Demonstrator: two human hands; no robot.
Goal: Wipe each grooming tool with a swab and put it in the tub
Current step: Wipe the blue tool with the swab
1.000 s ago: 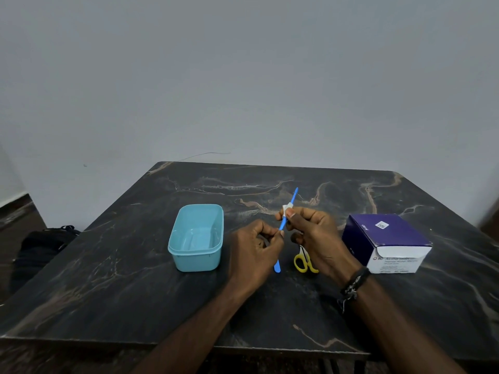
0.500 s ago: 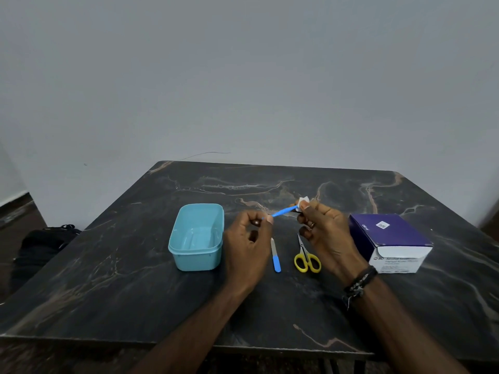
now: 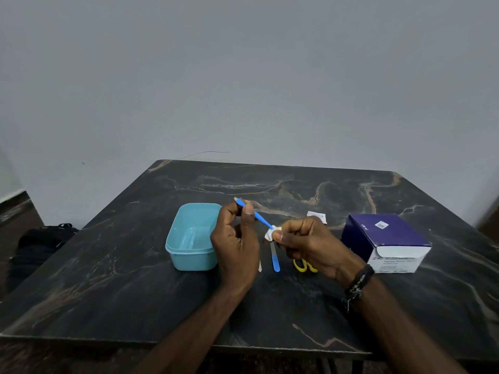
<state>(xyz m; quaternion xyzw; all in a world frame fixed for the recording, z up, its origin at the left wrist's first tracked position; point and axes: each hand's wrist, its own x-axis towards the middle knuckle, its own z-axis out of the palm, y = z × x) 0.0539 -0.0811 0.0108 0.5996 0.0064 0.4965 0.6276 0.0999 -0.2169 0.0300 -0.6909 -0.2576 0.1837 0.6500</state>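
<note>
My left hand (image 3: 237, 247) pinches the blue tool (image 3: 256, 215); my right hand (image 3: 310, 244) pinches the swab (image 3: 270, 233) around its tip. The teal tub (image 3: 189, 252) beside them holds nothing.

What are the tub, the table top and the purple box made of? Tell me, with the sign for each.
Tub: likely plastic, light blue, smooth with a soft sheen and rounded moulded rim.
Table top: looks like polished dark marble or a marble-look laminate; tan veins, glossy; which one is unclear.
Purple box: printed cardboard, matt, with sharp folded edges and a white flap end.
</note>
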